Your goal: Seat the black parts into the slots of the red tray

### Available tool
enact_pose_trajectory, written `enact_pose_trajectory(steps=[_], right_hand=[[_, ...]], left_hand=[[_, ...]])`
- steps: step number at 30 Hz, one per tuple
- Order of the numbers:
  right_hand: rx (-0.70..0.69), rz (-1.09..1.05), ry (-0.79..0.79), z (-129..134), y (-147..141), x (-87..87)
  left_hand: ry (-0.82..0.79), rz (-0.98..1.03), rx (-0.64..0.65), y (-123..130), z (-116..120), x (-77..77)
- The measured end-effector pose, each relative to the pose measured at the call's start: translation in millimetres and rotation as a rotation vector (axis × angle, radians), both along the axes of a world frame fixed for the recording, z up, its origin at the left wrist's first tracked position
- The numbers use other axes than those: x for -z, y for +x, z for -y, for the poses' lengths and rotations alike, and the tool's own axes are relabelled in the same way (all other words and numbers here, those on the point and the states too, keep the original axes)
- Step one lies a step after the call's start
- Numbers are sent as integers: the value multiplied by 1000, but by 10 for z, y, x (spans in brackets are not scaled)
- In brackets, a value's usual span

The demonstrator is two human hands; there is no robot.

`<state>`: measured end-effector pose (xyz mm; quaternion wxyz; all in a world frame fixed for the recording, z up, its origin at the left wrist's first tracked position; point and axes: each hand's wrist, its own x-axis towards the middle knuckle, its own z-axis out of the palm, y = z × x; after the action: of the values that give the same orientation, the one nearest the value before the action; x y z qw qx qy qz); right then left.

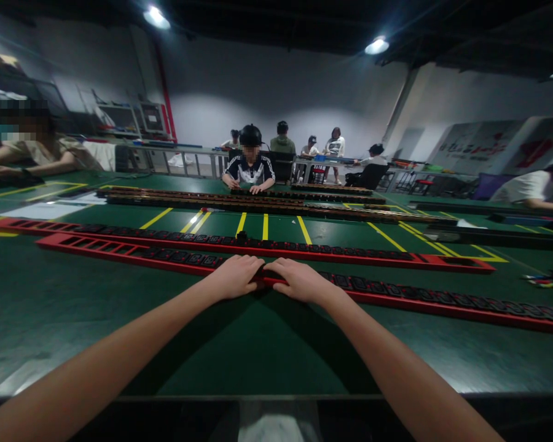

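A long red strip (442, 312) with a row of black square pieces lies across the green table. Around its middle, my left hand (236, 276) and my right hand (298, 279) rest side by side, fingertips nearly touching. Both sets of fingers are bent over the strip's top, with the thumbs at its near edge. The strip's left end shows open slots. Whatever lies under my fingers is hidden. Just behind is a second red strip (461, 265), also filled with black pieces, and a small black piece (242, 236) stands up on it.
Brown and black long strips (203, 199) lie farther back on the green table (253, 350), past yellow tape lines. A person in a dark cap (250, 159) sits opposite. Other people are at the left and right edges. Coloured wires (544, 281) lie at right.
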<state>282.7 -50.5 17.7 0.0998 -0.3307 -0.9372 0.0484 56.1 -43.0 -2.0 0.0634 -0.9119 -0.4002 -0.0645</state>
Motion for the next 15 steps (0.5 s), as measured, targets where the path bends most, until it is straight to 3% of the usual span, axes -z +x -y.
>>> enact_pose_trajectory(steps=[15], right_hand=[[4, -7, -47, -3, -40, -57]], left_hand=[[13, -11, -5, -9, -9, 18]])
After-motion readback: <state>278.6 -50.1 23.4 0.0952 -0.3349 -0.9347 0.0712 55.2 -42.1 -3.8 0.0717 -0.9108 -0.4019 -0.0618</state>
